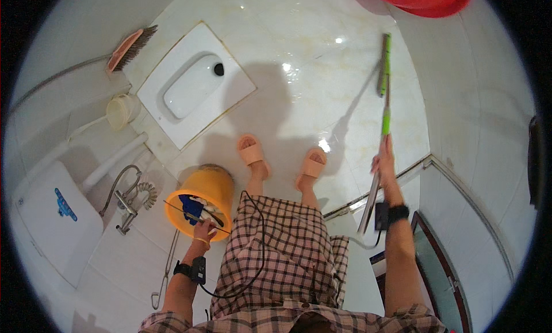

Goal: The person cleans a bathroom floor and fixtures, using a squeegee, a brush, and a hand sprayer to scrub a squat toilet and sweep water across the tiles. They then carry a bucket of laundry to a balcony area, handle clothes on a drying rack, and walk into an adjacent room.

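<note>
On the left, my left hand [204,232] is closed around the thin handle of a yellow bucket [215,186], which stands tilted beside my leg. Inside the bucket lie a dark blue cloth [190,209], some whitish material and a dark, slim object I cannot make out. My right hand [385,160] grips the metal pole of a mop [386,120] with green parts. Its narrow green head [386,63] reaches toward the far right of the wet tiled floor. The lower end of the pole passes beside my right forearm.
A white squat toilet [198,94] is set in the floor, far left. Along the left wall are a broom [129,48], a small cream pail [121,112], a metal tap [125,203] and a cistern [52,218]. A red basin [428,1] stands far right; a metal track [397,183] crosses nearby.
</note>
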Tool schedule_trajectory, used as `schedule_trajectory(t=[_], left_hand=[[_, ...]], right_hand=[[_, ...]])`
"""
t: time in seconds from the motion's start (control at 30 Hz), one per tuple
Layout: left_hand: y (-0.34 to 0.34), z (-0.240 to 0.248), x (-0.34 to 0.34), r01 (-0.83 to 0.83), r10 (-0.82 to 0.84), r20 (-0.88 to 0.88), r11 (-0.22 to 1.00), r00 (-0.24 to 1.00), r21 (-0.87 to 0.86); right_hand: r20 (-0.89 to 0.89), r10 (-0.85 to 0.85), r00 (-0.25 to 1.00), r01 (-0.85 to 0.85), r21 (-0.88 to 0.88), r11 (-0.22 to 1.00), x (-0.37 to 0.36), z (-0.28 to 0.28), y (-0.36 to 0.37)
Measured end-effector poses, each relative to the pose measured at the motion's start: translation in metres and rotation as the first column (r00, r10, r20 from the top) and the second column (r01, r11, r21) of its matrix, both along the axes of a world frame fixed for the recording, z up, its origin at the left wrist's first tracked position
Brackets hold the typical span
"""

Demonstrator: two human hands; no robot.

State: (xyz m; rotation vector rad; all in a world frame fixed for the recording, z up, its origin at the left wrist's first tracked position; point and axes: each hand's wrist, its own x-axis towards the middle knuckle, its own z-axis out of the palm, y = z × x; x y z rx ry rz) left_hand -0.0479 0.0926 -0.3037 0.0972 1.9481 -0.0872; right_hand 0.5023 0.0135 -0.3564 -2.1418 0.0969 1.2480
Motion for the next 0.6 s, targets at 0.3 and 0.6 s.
schedule_trajectory(t=[0.3, 0.6], left_hand=[[0.008, 0.025, -0.023, -0.038, 0.055, 0.111, 0.988, 0.992, -0.151], [0.003, 0.047, -0.047, -0.128, 0.152, 0.112, 0.972, 0.982, -0.195]], right_hand=[[0.181, 0.719, 0.671, -0.722, -0.062, 0.689, -0.190, -0.072, 0.006], [-0.318, 0.551, 0.772, -0.540, 0.130, 0.832, -0.226, 0.057, 0.070]])
